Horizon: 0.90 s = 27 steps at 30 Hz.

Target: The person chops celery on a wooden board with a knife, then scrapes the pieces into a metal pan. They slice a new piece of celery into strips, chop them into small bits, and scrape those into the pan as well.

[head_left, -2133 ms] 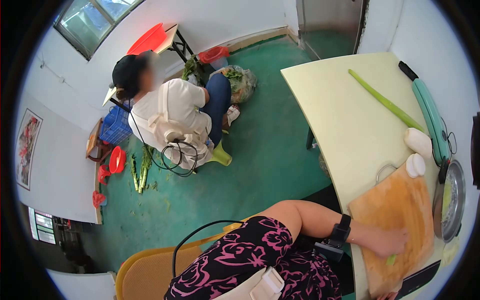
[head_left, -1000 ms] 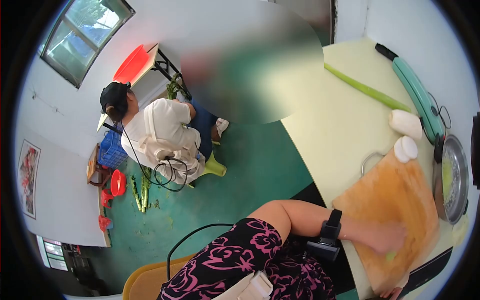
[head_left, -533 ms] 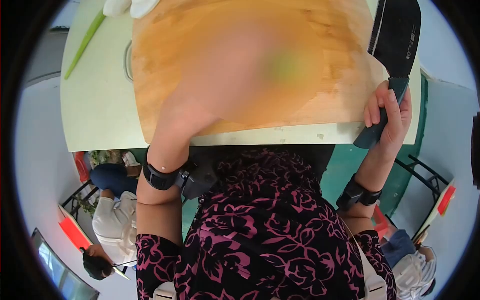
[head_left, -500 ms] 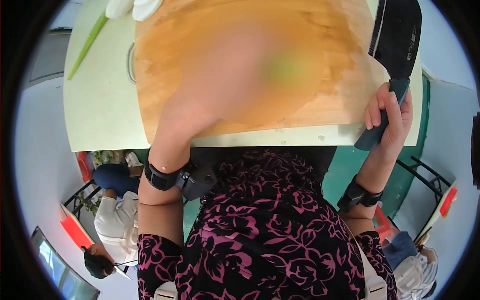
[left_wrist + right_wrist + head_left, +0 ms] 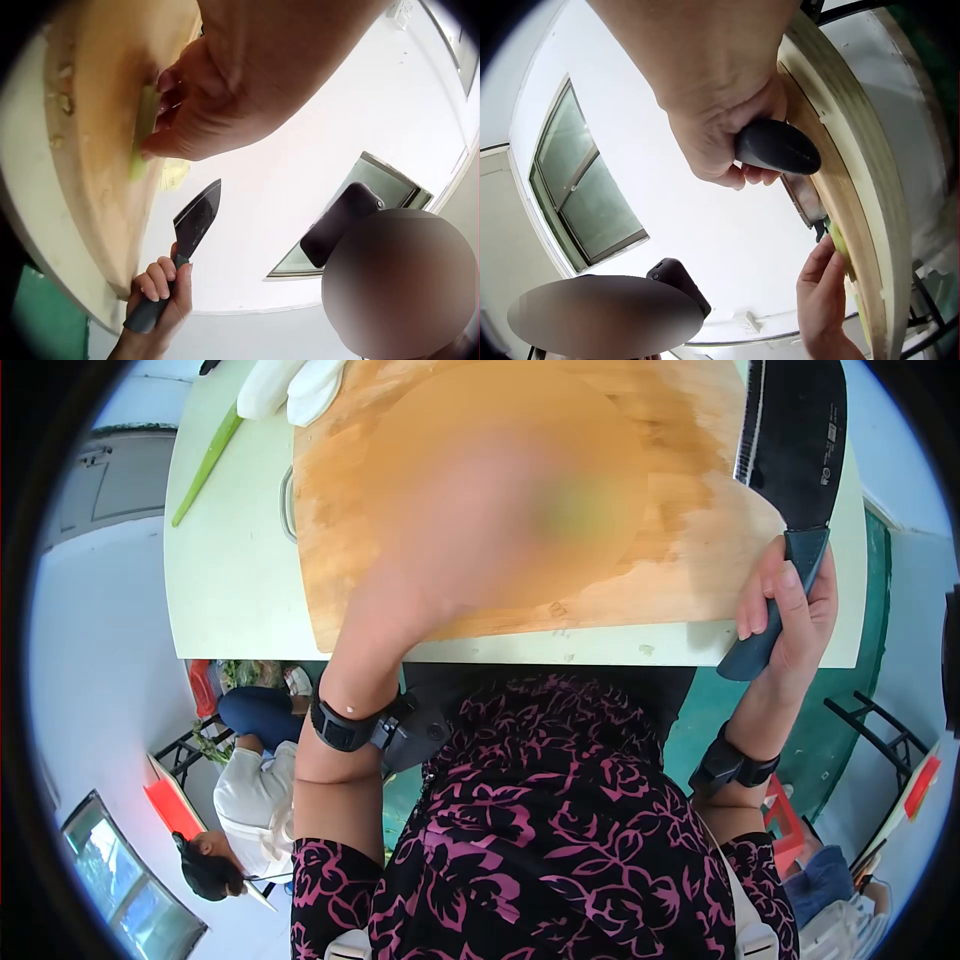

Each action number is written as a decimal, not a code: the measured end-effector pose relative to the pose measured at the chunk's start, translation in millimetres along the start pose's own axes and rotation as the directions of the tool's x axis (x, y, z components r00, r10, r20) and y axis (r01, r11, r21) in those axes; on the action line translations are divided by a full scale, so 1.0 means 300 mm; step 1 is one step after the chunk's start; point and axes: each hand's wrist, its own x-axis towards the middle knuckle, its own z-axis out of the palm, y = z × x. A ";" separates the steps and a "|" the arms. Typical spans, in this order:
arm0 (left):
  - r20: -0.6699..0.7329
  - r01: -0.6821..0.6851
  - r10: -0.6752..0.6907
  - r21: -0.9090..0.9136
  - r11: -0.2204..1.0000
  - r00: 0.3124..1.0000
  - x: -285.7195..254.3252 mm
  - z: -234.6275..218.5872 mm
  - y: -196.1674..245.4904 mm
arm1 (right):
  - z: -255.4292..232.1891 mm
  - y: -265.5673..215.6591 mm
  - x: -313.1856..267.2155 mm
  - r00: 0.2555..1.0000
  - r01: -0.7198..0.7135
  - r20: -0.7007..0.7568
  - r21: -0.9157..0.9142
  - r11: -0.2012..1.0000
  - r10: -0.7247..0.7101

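Gripping knife [image 5: 800, 450], right hand [image 5: 797, 610] (barely visible a second ago), left hand [image 5: 206, 101] pinching vegetable [image 5: 143, 124]

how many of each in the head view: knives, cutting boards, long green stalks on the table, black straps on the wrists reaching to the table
Knives: 1
Cutting boards: 1
Long green stalks: 1
Black straps: 2
Total: 5

Right hand [image 5: 714, 139] around a dark handle [image 5: 780, 147], left hand [image 5: 823, 292] against a green piece [image 5: 839, 241].
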 end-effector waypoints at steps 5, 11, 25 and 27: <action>-0.009 0.019 -0.018 0.006 1.000 1.000 0.003 0.011 0.010 | 0.002 0.002 -0.006 1.000 0.011 0.000 0.022 1.000 -0.011; -0.219 0.021 -0.012 0.042 0.999 0.976 -0.028 0.025 0.040 | 0.010 -0.009 0.002 0.997 -0.072 0.038 0.082 0.994 0.069; -0.177 -0.241 0.318 0.353 0.904 0.931 -0.121 0.054 0.008 | 0.166 -0.256 0.204 0.737 0.530 0.618 -0.780 0.331 0.274; -0.158 -0.224 0.295 0.358 0.907 0.942 -0.117 0.064 0.000 | 0.170 -0.255 0.215 0.724 0.532 0.609 -0.792 0.299 0.325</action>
